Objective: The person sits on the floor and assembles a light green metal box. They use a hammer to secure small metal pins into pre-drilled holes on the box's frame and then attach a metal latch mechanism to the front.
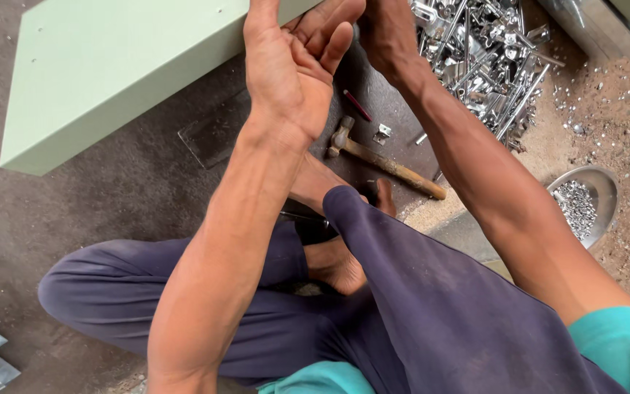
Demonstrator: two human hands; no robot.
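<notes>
**Two hands raised together above a hammer on the floor**

I see both hands lifted close together at the top of the view. My left hand [293,69] shows its palm, fingers curled inward toward the right hand [388,33], which is seen from the back with its fingertips cut off by the frame edge. The two hands meet or nearly meet at the fingers; something small and dark shows between them, but I cannot tell what it is or whether either hand is clamped on it.

Directly below the hands, a hammer [384,162] with a wooden handle lies on the floor [111,197], head toward the left, touched by neither hand. Just beside its head sit a small metal bracket [382,132] and a thin red stick [357,105].

Beyond the right forearm, a heap of shiny metal parts [483,58] spreads over the floor. A round metal bowl [598,191] holding small silver pieces stands at the right, on sawdust.

A pale green panel [118,73] rests at the upper left, near the left hand. I sit cross-legged in dark trousers, bare feet [333,259] tucked beneath.
</notes>
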